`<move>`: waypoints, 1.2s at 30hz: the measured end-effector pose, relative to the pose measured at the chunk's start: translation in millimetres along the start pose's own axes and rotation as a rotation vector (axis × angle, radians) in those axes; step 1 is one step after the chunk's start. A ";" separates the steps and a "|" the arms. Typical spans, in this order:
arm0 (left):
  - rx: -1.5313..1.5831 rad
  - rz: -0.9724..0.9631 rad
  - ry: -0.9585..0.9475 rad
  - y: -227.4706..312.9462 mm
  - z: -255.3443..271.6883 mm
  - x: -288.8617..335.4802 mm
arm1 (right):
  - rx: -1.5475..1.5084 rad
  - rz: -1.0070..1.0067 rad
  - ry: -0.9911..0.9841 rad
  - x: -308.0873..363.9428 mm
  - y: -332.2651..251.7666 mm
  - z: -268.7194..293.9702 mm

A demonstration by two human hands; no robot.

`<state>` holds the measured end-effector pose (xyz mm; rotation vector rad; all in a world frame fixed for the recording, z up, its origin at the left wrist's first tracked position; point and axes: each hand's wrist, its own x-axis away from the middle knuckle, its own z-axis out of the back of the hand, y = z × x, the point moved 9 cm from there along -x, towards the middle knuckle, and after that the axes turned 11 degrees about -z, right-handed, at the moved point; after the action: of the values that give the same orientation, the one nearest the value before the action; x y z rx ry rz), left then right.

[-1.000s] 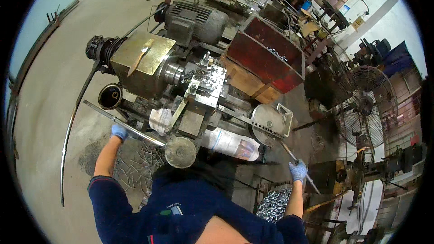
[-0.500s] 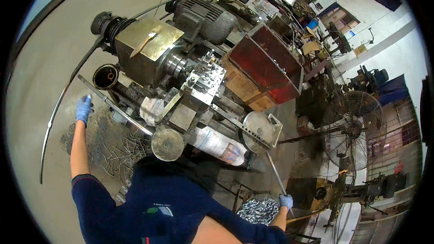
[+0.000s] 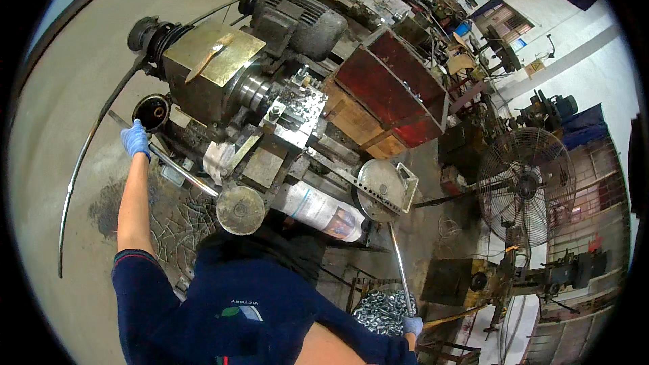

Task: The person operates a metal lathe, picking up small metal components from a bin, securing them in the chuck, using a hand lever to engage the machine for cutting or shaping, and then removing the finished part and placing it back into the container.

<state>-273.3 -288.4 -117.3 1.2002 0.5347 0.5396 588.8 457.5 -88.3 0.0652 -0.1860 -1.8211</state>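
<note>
My left hand (image 3: 136,140), in a blue glove, closes over the upper part of a long metal lever (image 3: 177,165). That lever slants down to a round metal disc (image 3: 241,210) at the machine's front. At the lower right my right hand (image 3: 412,325), also gloved, is wrapped around the lower end of a second metal lever (image 3: 400,257). This one runs up to a larger round plate (image 3: 376,189). Between the levers stands a greasy lathe-like machine, with a shiny spindle (image 3: 253,90) and a chip-covered slide block (image 3: 297,116).
A container of small shiny metal parts (image 3: 382,311) sits beside my right hand. A wooden-handled brush (image 3: 208,58) lies on the machine's headstock. Behind the slide is a red metal box (image 3: 392,88); a large fan (image 3: 526,182) stands at right. Thin metal scraps (image 3: 176,230) litter the floor.
My left hand has moved up and right from beside the left lever onto it. My right hand has come slightly down and left with the right lever. The whole view has shifted a little.
</note>
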 end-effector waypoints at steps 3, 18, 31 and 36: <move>-0.054 -0.032 0.016 0.3 0.3 0.4 | 0.026 -0.050 -0.005 5.5 6.2 -5.0; 0.020 0.006 0.018 -23.4 -5.8 -12.9 | 0.009 -0.029 -0.032 18.0 8.3 -6.8; 0.252 0.037 0.021 -10.6 -5.5 -1.4 | 0.065 -0.121 -0.057 21.7 16.8 -12.4; 0.279 0.049 0.000 -8.9 -8.6 -0.3 | 0.060 -0.130 -0.025 31.6 13.2 -7.5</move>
<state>-278.1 -284.9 -128.2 1.4811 0.5952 0.5174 594.4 423.2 -91.9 0.0991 -0.2589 -1.9462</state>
